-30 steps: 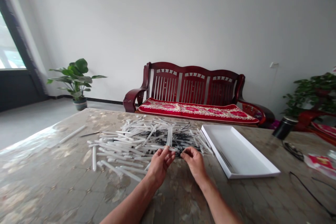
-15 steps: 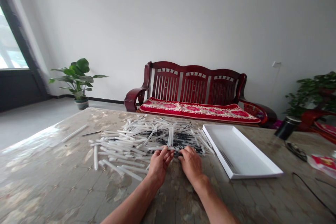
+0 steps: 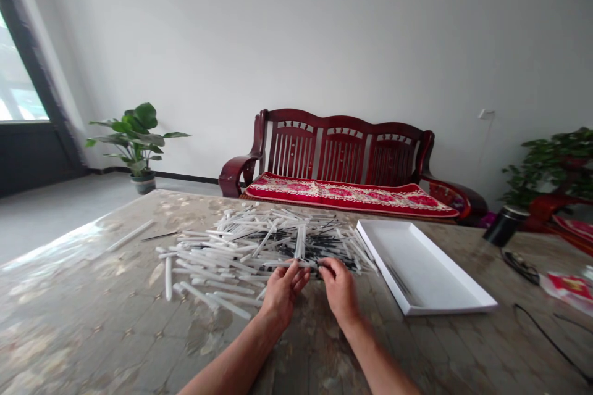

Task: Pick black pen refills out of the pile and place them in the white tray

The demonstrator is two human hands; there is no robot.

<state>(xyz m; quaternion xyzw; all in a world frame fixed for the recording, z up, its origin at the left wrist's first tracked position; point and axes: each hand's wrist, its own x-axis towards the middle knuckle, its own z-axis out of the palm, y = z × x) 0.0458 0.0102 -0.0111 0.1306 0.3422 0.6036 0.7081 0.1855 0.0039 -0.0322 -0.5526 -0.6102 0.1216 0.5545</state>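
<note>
Both hands are at the near edge of a big heap of thin sticks (image 3: pixel 259 247) that lies in the middle of the surface (image 3: pixel 92 308), which has a marbled brown pattern. The heap is mostly white plastic tubes (image 3: pixel 208 256), and in its right part there are many thin black refills (image 3: pixel 319 244) mixed under the white ones. The left hand (image 3: pixel 280 293) has its fingers (image 3: pixel 296 273) closed around the end of one white tube, which lies across the front of the heap and points to the left. The right hand (image 3: pixel 340 290) is just beside it, with the fingers bent and pinching something small and dark at the edge of the heap; it looks like one black refill, but it is too thin to tell for sure. The fingertips of the two hands are very near each other, almost touching. To the right of the heap, close to the right hand, stands a flat white tray (image 3: pixel 463 305) with a few thin dark pieces (image 3: pixel 398 281) lying inside. One white tube (image 3: pixel 130 235) lies apart on the left. Behind the surface are a red wooden bench (image 3: pixel 343 160) and a potted plant (image 3: pixel 136 142).
</note>
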